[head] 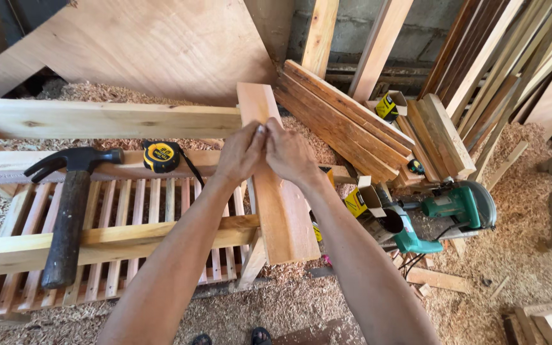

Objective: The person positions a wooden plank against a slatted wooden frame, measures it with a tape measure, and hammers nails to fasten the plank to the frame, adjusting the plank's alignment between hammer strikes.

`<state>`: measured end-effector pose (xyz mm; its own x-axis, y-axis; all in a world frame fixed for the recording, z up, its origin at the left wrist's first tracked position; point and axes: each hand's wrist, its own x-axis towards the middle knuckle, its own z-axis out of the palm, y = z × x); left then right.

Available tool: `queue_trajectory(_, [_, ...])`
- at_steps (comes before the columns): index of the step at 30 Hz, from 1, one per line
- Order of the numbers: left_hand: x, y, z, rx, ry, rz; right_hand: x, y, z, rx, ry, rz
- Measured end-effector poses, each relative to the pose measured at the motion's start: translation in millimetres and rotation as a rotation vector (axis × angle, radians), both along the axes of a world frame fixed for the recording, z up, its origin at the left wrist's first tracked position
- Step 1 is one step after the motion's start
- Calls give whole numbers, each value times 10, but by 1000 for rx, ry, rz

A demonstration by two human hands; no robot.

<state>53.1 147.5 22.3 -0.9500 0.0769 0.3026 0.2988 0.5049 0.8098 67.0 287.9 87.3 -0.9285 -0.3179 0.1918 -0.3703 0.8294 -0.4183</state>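
My left hand [241,153] and my right hand [289,153] meet fingertip to fingertip over a reddish wooden board [276,191]. The fingers pinch together at a small pale thing; I cannot tell what it is. The board lies across a slatted wooden frame [129,223] and runs away from me. A long pale plank [97,118] lies crosswise just beyond my hands. A claw hammer [65,211] with a dark handle rests on the frame at the left. A yellow tape measure [161,156] sits on the frame's far rail, near my left hand.
A green circular saw [455,207] lies on the sawdust floor at the right, beside small yellow boxes [356,201]. Stacked boards [346,121] and leaning timber [499,57] fill the right side. A large plywood sheet [142,45] stands behind. Wood shavings cover the floor.
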Motion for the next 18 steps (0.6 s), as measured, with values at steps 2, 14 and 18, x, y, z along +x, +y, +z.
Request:
queue_trajectory(2, [32,-32,11,69,6,-8,17,8,41,-61,68,34])
queue_trajectory(14, [-30,-33,-94,331,67,37,-1,-200,38,152,46,35])
queue_trajectory(18, [-167,-75,-287,241,2,84,-76,-232,14,174,34,83])
